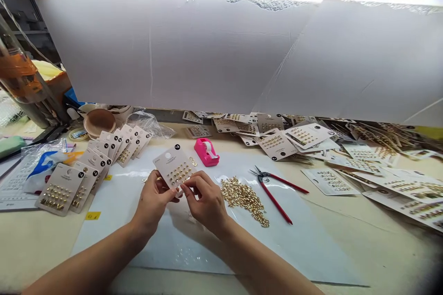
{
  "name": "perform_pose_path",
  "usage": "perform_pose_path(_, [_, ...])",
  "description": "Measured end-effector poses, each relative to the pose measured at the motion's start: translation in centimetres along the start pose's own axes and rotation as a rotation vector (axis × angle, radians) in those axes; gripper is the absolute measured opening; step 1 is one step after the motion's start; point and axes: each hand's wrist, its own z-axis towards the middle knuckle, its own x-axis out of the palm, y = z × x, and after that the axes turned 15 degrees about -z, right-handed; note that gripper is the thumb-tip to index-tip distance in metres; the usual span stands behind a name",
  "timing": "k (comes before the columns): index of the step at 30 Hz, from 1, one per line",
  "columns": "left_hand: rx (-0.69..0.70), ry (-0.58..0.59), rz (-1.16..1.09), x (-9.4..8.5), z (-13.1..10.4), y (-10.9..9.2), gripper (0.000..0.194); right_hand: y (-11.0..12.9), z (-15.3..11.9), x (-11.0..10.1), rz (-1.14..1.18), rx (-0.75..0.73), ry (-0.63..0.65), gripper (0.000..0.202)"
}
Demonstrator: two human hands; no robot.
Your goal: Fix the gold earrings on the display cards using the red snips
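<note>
A pale earring card [172,162] with rows of small gold earrings is held tilted above the blue-white sheet. My left hand [154,198] grips the card by its lower left edge, thumb in front. My right hand [204,197] is at the card's lower right corner, thumb and fingertips pinched together there; what lies between them is too small to make out. A heap of tiny gold pieces [244,197] lies on the sheet to the right of my right hand. A few gold rings [193,161] are on the sheet just behind the card.
A pink tape dispenser [206,152] stands behind the hands. Red-handled pliers [275,189] lie open at the right. Filled earring cards [60,186] stand in overlapping rows at the left; more cards [308,137] are piled at the back right. A white board [221,55] closes off the back.
</note>
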Motion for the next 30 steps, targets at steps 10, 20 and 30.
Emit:
perform_pose_path(10, [0.065,0.038,0.034,-0.1,-0.1,0.2,0.034,0.3,-0.2,0.1,-0.167,-0.068,-0.046,0.016])
perform_pose_path(20, [0.067,0.105,0.105,-0.4,0.2,-0.3,0.025,-0.8,0.4,-1.8,0.013,0.075,-0.011,0.03])
perform_pose_path(30, [-0.012,0.243,-0.004,-0.3,0.4,-1.7,0.025,-1.8,1.5,-1.5,1.042,0.611,0.565,0.021])
